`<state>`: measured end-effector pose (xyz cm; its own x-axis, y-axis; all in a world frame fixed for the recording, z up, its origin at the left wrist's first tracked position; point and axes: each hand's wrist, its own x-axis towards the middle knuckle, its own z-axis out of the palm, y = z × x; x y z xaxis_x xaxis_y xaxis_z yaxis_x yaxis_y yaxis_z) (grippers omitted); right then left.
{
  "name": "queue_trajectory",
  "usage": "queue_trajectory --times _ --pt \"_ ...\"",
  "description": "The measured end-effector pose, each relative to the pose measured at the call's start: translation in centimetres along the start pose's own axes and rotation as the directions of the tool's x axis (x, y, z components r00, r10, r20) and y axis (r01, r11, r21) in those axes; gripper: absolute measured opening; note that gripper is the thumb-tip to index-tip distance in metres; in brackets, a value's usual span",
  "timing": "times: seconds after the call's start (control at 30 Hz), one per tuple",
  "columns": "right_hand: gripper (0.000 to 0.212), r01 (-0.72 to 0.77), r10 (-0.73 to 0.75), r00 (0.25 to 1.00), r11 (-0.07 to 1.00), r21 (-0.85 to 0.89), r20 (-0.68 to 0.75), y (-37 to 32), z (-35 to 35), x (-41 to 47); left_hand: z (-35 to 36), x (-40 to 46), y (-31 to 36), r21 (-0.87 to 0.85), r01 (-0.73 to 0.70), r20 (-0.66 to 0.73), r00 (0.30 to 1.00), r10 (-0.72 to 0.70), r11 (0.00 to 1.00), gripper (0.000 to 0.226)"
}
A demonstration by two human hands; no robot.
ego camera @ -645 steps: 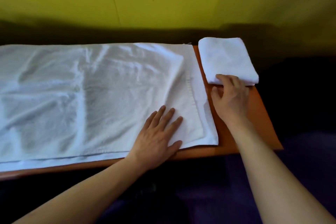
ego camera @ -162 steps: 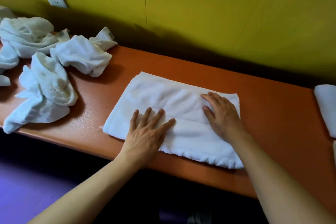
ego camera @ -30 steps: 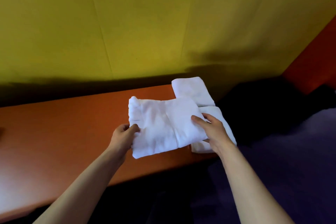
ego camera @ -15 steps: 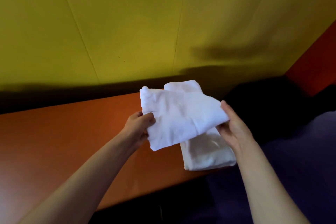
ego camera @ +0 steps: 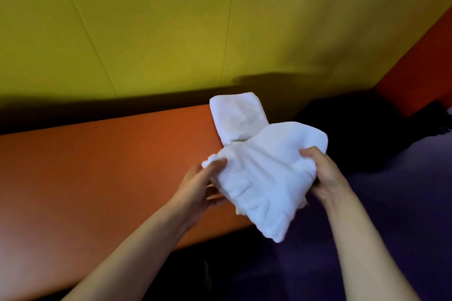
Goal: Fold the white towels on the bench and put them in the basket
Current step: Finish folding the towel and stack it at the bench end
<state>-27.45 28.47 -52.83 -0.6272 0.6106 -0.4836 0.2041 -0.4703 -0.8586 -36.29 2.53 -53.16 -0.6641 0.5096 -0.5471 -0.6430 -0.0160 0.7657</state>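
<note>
- we see a folded white towel (ego camera: 264, 178) held up in both hands, tilted, its lower corner hanging past the front edge of the orange bench (ego camera: 110, 166).
- the left hand (ego camera: 198, 186) grips the towel's left edge, thumb on top and the other fingers (ego camera: 215, 197) tucked underneath.
- the right hand (ego camera: 325, 173) clasps the right side, fingers curled over the upper edge and bunching the cloth there.
- behind the held towel, a second folded towel (ego camera: 236, 117) lies flat on the bench at its right end, near the wall.
- the held towel covers the near part of that second towel; we cannot tell whether the two touch.
- a yellow wall (ego camera: 171, 19) rises behind the bench, with an orange panel (ego camera: 420, 63) at the far right.
- below and to the right we see a dark purple floor (ego camera: 391, 203), and a black shadowed area past the end of the bench.
</note>
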Motion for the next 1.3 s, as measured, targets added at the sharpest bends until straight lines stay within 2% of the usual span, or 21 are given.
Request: queue_trajectory --times 0.07,0.13,0.2,0.27,0.33,0.4,0.47,0.53,0.6,0.67,0.73,0.8,0.87,0.93,1.03,1.1,1.17,1.2,1.27,1.3 --pt "0.039 0.020 -0.021 1.000 0.996 -0.087 -0.003 -0.9 -1.0 0.4 0.5 -1.0 -1.2 0.152 0.018 0.100 0.994 -0.034 0.988 0.044" --pt "0.036 0.058 -0.056 0.998 0.982 -0.179 0.014 -1.8 -1.6 0.8 1.0 -2.0 -2.7 0.266 0.020 0.172 0.983 -0.067 0.964 0.045" --pt "0.033 0.093 -0.082 0.995 0.963 -0.253 0.055 -2.6 -1.6 0.8 1.5 -2.4 -4.0 0.242 0.043 0.233 0.967 -0.101 0.969 0.049" --pt "0.032 0.130 -0.102 0.988 0.953 -0.275 0.115 -3.1 -1.3 0.9 1.8 -2.3 -4.5 0.120 0.110 0.269 0.953 -0.139 0.987 0.044" --pt "0.035 0.170 -0.130 0.977 0.953 -0.249 0.172 -3.6 -0.7 1.1 1.9 -2.0 -4.6 0.127 0.067 0.230 0.968 -0.095 0.990 0.039" --pt "0.039 0.217 -0.174 0.964 0.951 -0.221 0.200 -3.7 -0.2 2.0 1.9 -1.4 -4.9 0.270 -0.069 0.192 0.981 0.017 0.960 0.040" --pt "0.048 0.251 -0.208 0.963 0.923 -0.293 0.171 -3.2 0.2 3.7 2.0 -0.8 -5.3 0.397 -0.127 0.166 0.984 0.065 0.909 0.048" --pt "0.059 0.283 -0.275 0.956 0.793 -0.539 0.099 -2.0 0.9 5.4 2.3 0.3 -6.5 0.569 -0.127 0.115 0.991 0.075 0.812 0.050" --pt "0.065 0.260 -0.366 0.930 0.582 -0.771 0.037 -0.1 1.5 6.3 2.2 1.4 -7.8 0.698 -0.066 0.030 0.998 0.062 0.713 0.045" --pt "0.068 0.194 -0.396 0.918 0.469 -0.861 -0.009 1.8 1.6 5.9 2.0 2.2 -9.0 0.684 -0.020 -0.014 0.999 0.041 0.729 0.043" --pt "0.067 0.133 -0.402 0.914 0.435 -0.891 -0.059 2.9 1.1 5.0 1.9 2.1 -9.1 0.694 -0.021 -0.015 0.999 0.043 0.720 0.040" --pt "0.058 0.119 -0.383 0.921 0.444 -0.888 -0.068 3.3 0.5 4.0 1.7 1.7 -9.0 0.717 -0.073 0.008 0.995 0.096 0.693 0.039" --pt "0.044 0.174 -0.381 0.924 0.477 -0.862 -0.024 3.2 0.2 3.3 1.8 1.1 -8.7 0.732 -0.138 0.034 0.985 0.166 0.667 0.036" --pt "0.038 0.246 -0.446 0.895 0.492 -0.835 0.001 2.3 0.1 3.0 2.5 0.5 -8.1 0.716 -0.186 0.049 0.975 0.217 0.673 0.032" --pt "0.039 0.291 -0.527 0.850 0.472 -0.832 -0.002 0.2 0.5 3.2 3.7 0.7 -6.9 0.662 -0.221 0.030 0.962 0.270 0.716 0.035" --pt "0.047 0.247 -0.502 0.865 0.418 -0.874 0.004 -0.2 0.8 3.9 4.2 1.7 -6.4 0.691 -0.158 -0.025 0.970 0.241 0.706 0.041" --pt "0.059 0.168 -0.468 0.884 0.287 -0.943 0.015 0.3 1.2 4.0 4.3 2.5 -6.6 0.772 -0.056 -0.075 0.981 0.178 0.633 0.052" --pt "0.061 0.165 -0.484 0.874 0.201 -0.966 0.049 0.8 1.4 3.9 4.2 2.4 -6.8 0.812 -0.053 -0.074 0.979 0.192 0.581 0.060" --pt "0.057 0.224 -0.558 0.813 0.036 -0.974 0.166 2.0 1.5 3.1 3.8 1.8 -7.1 0.881 -0.180 0.015 0.935 0.354 0.437 0.071" --pt "0.055 0.244 -0.581 0.787 -0.017 -0.970 0.208 2.5 1.4 2.6 3.5 1.5 -7.1 0.912 -0.267 0.108 0.888 0.447 0.311 0.070"
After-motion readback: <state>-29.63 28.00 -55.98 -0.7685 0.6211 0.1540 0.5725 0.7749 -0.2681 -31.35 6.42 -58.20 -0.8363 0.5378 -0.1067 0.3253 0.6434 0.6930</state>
